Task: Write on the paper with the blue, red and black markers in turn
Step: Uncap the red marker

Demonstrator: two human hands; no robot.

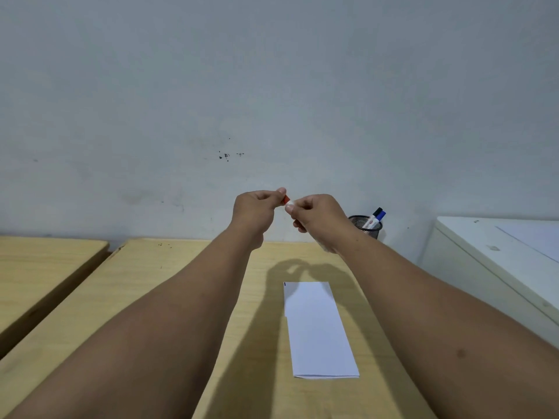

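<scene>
Both my hands are raised above the wooden desk (187, 297), meeting in front of the wall. My left hand (255, 211) pinches the red cap of the red marker (286, 201). My right hand (317, 219) is closed around the marker's white barrel, most of which is hidden in the fist. The folded white paper (317, 328) lies flat on the desk below my hands, with a small dark mark at its top left corner. The blue marker (381, 215) and the black marker (376, 213) stand in a black mesh pen holder (370, 228) at the back right of the desk.
A second wooden desk (39, 267) stands to the left, across a dark gap. A white cabinet (496, 261) sits to the right, its top carrying a sheet. A grey wall rises right behind the desks.
</scene>
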